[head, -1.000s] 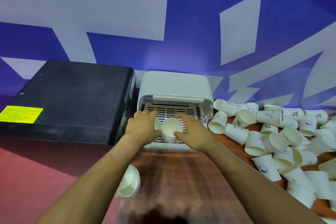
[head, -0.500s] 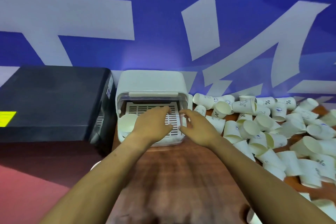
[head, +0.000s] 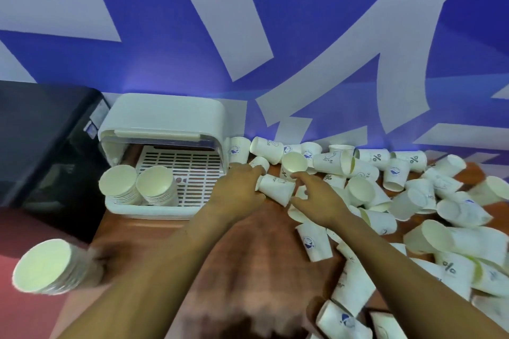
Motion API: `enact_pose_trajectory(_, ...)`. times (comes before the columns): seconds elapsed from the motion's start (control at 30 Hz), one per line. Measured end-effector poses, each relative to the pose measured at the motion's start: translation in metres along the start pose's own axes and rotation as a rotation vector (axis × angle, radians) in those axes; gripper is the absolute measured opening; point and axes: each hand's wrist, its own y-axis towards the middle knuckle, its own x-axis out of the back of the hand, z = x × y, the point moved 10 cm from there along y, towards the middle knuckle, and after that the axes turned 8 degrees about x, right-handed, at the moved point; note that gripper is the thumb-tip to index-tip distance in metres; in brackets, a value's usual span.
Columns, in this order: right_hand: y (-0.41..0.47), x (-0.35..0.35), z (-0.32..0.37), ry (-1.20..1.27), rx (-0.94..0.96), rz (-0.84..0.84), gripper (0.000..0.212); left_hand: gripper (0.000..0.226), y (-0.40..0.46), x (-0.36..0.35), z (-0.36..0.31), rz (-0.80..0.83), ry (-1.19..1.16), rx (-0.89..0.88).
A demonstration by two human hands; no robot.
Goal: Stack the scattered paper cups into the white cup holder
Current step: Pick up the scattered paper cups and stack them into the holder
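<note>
Against the blue-and-white wall, at the back left of the wooden bench [head: 248,250], stood the white cup holder [head: 165,115]: a rounded plastic box with its front flap raised, exposing a slotted white tray [head: 190,170]. Two nested stacks of paper cups [head: 137,187] rested at the tray's left end, mouths toward the camera; the rest of the tray was bare. A third nested stack [head: 46,267] lay on its side at the bench's left edge, blurred. The scattered cups [head: 413,192] were small, white, tapered, with pale cream interiors, and covered the right half of the bench, most tipped over, several overlapping. Legible printing included a "%" sign on a few cups, a round blue emblem on others, and partial lettering "Hi"; finer text was too small to read. A black box [head: 41,129] stood just left of the holder, its side label unreadable. The left hand [head: 237,195] and right hand [head: 316,201] met over one cup lying on its side [head: 275,188], just right of the holder. The left fingers [head: 250,170] curled onto the cup's narrow end, touching it; whether they gripped it could not be told. The right fingers [head: 303,177] were spread and loosely curved above the cup, holding nothing visible.
</note>
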Motion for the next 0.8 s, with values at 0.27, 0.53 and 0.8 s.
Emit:
enact_pose_trajectory(0.27,0.014,0.004,-0.050,-0.203,0.096,0.099,0.059,0.056,0.026,-0.056,-0.025,0.132,0.050,0.014)
enact_pose_trajectory(0.53,0.026,-0.018,-0.046,-0.554,0.374,0.298,0.059,0.054,0.060,-0.083,-0.036,0.163,0.145,-0.010)
enact_pose_trajectory(0.8,0.035,-0.050,-0.064,-0.617,0.489,0.345,0.051,0.064,0.086,-0.107,-0.039,0.178,0.183,-0.050)
